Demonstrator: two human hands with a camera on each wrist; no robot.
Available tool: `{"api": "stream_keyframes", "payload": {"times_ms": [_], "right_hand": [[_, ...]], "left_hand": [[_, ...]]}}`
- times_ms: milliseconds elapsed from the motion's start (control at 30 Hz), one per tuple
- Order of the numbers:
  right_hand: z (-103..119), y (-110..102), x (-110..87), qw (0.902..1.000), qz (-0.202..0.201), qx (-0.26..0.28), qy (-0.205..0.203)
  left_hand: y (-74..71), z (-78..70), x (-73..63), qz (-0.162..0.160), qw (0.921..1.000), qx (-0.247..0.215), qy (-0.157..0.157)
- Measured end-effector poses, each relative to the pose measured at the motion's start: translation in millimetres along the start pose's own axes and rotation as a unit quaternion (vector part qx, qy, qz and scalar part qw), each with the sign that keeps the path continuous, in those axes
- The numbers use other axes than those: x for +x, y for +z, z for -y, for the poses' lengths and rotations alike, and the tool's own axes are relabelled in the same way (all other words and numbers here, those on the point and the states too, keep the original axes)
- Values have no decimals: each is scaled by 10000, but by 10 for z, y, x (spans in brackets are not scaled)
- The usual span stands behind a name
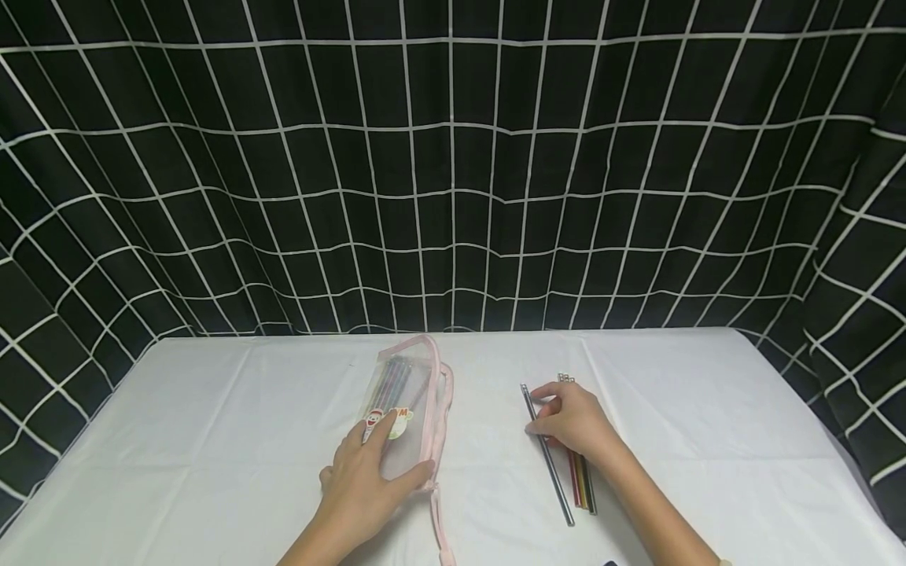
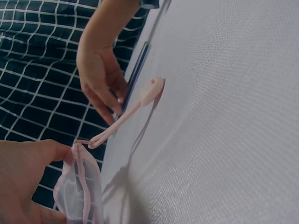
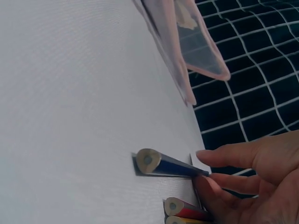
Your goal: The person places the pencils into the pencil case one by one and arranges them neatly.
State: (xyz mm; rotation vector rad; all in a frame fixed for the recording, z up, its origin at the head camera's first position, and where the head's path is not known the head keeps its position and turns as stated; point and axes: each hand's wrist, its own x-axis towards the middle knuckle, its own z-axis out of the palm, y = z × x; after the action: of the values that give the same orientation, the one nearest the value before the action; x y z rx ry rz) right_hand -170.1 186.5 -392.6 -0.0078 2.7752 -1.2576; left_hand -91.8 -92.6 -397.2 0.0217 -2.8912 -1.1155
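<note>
In the head view, my left hand (image 1: pixel 361 487) grips the near end of a clear mesh pencil case (image 1: pixel 414 393) with pink trim, its thumb at the zip edge. Several pencils (image 1: pixel 392 381) lie inside, behind cartoon prints. A pink strap (image 2: pixel 121 121) hangs off the case's near end. My right hand (image 1: pixel 569 420) pinches the upper part of a dark blue pencil (image 1: pixel 555 472), thumb on one side and a finger on the other. That pencil lies at a slant on the white cloth. Beneath the hand are a red pencil (image 3: pixel 187 208), a yellow one (image 1: pixel 583 487) and a dark one (image 1: pixel 590 491).
White cloth (image 1: pixel 212 440) covers the table. A black curtain with a white grid (image 1: pixel 453 157) hangs behind and at both sides. A small dark object (image 1: pixel 610 563) shows at the bottom edge of the head view.
</note>
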Motion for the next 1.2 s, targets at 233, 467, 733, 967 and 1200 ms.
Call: {"api": "stream_keyframes", "payload": {"times_ms": [233, 467, 733, 967, 1200], "right_hand": [[3, 27, 0, 9999, -106, -100, -82], [-10, 36, 9, 9995, -101, -252, -174], [-5, 28, 0, 9997, -59, -172, -191], [-3, 6, 4, 9999, 29, -40, -88], [-3, -20, -3, 9999, 108, 28, 74]], "left_hand": [[2, 2, 1, 20, 10000, 17, 14], [3, 3, 0, 26, 10000, 43, -2], [4, 12, -11, 22, 10000, 3, 7], [2, 15, -10, 16, 10000, -36, 29], [-3, 11, -15, 25, 10000, -67, -8]]}}
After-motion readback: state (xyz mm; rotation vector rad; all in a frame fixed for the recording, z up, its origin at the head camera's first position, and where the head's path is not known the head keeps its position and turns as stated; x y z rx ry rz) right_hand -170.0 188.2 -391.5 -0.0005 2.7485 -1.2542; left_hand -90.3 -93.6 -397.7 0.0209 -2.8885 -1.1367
